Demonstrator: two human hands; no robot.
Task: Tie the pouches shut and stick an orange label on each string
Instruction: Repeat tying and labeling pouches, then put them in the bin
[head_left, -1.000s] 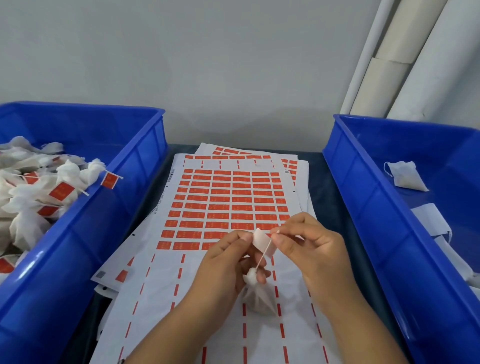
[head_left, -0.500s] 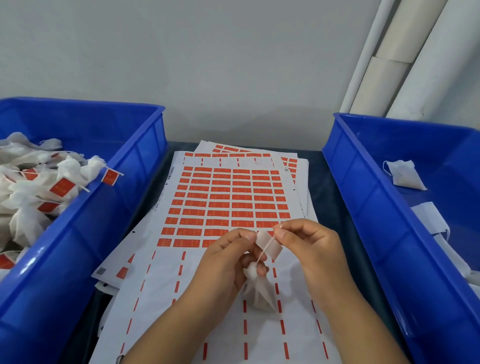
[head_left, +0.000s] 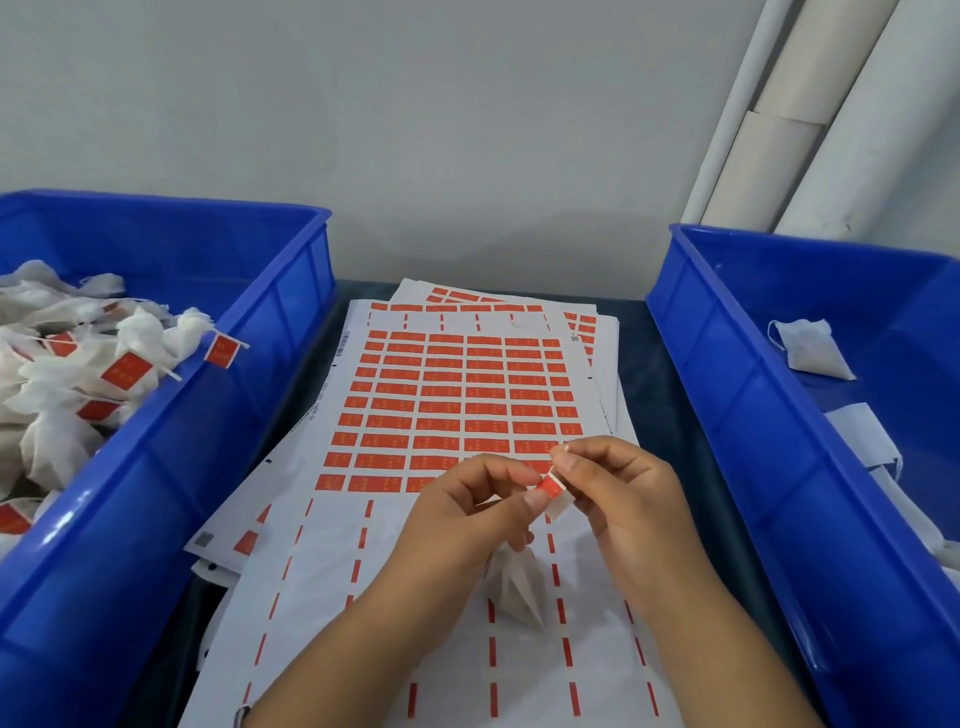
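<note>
Both hands meet above the near part of the label sheet: the left hand and right hand pinch one orange label between fingertips. The pouch hangs just below, under the left hand's curled fingers.

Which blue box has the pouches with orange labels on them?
The blue bin on the left: its pouches carry orange labels. The right bin holds plain white pouches.
</note>
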